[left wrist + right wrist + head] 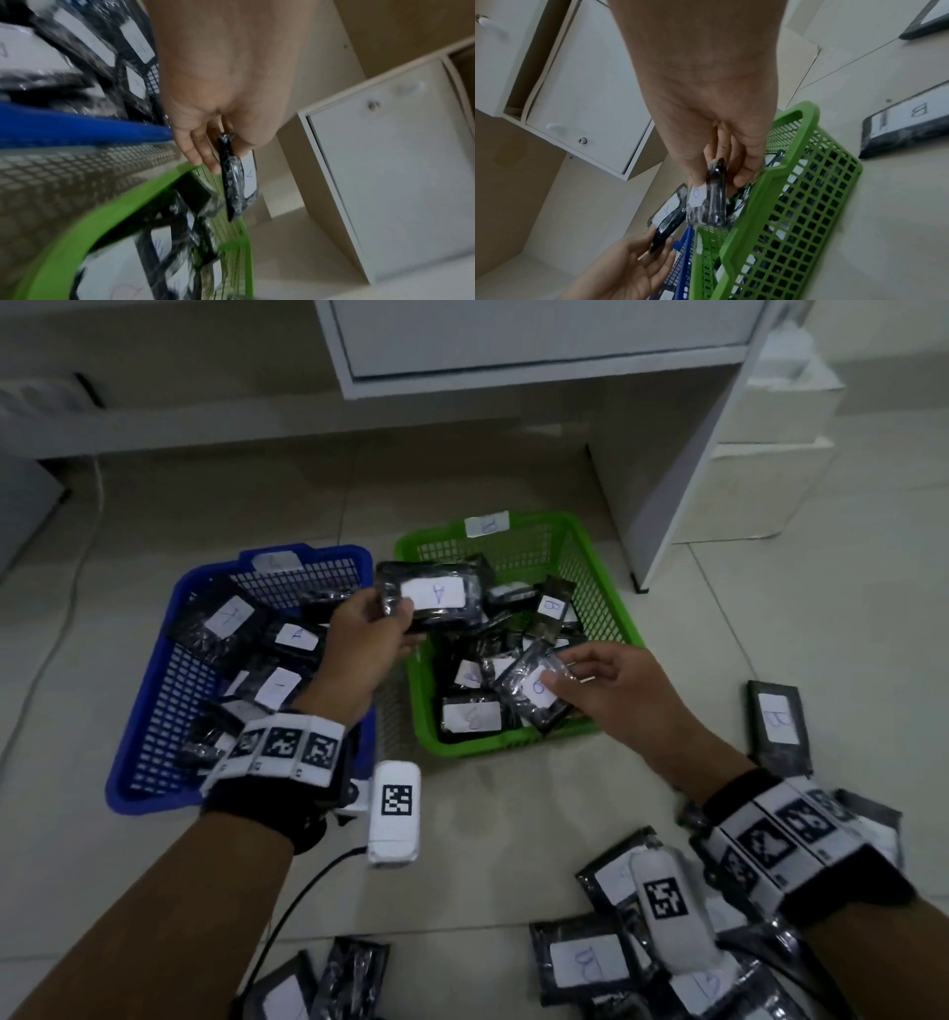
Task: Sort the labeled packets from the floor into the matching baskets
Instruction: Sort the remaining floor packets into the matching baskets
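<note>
Packets were held in both hands, one each. The left hand (367,629) pinched the packet labelled A (430,595) at its near edge, thumb on top and fingers beneath, so that grip was clamped on the packet. It was held above the gap between the two baskets, over the far left corner of the green basket (606,588). In the left wrist view the same packet (235,178) appeared edge-on between thumb and fingers (203,150).

The right hand (611,685) pinched a second packet (534,690) by its right edge, thumb on the white label; this grip was likewise clamped on its packet. The label's letter was partly covered and could not be read with certainty. This packet was held low over the near half of the green basket, above the packets already lying inside. The right wrist view showed it (713,201) gripped just inside the basket's rim (777,170).

The blue basket (154,737) stood on the floor just left of the green one and contained packets, several labelled A. The green basket bore a tag marked B (487,524) on its far rim, and a packet labelled B (552,607) lay inside.

Loose packets remained on the floor: one labelled B (779,726) to the right of the green basket, and a heap (590,963) near the right forearm. A white cabinet (539,346) stood behind the baskets.
</note>
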